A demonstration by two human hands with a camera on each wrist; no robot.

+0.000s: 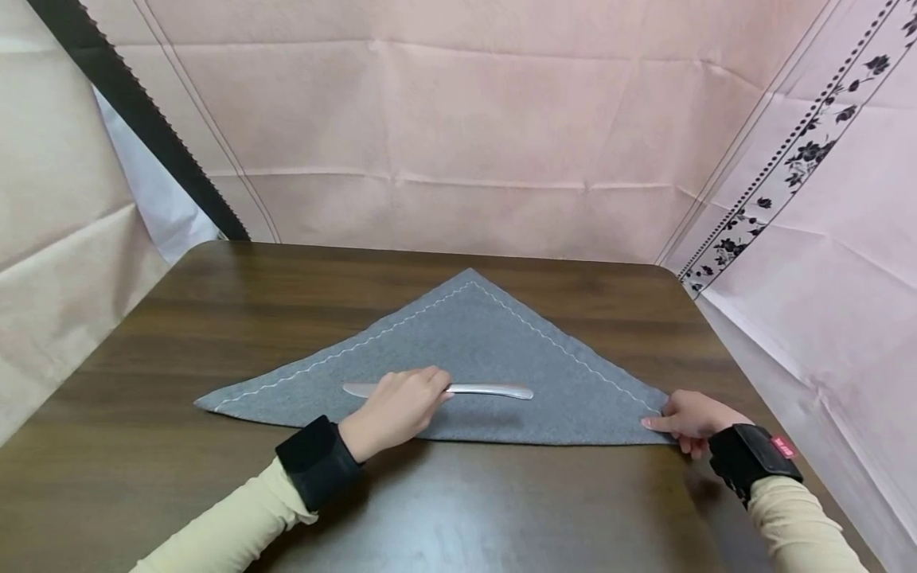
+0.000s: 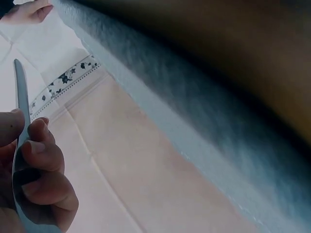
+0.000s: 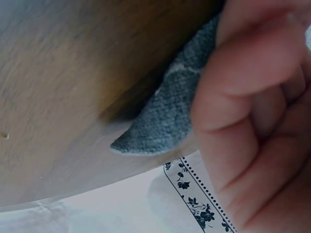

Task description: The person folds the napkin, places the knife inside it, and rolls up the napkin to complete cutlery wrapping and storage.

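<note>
Left hand (image 1: pixel 401 402): fingers grasp the knife (image 1: pixel 494 390), above the grey cloth (image 1: pixel 466 342).
Right hand (image 1: pixel 705 418): thumb and fingers pinch the grey cloth's right corner.
Grey cloth: lies triangular on the table (image 1: pixel 544 501).
Knife: a loosened grip could drop it.
Corner: a tug might skew the triangle.

Two hands (image 1: pixel 398 404) (image 1: pixel 696 418), one knife (image 1: pixel 494 390), one table (image 1: pixel 559 509), apparently one cloth (image 1: pixel 476 342).

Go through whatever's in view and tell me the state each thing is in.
Knife: held, horizontal
Gray cloth: laid out as a triangle
Left hand: gripping the knife
Right hand: pinching the cloth's right corner
Table: partly covered
Pink sheet: creased
</note>
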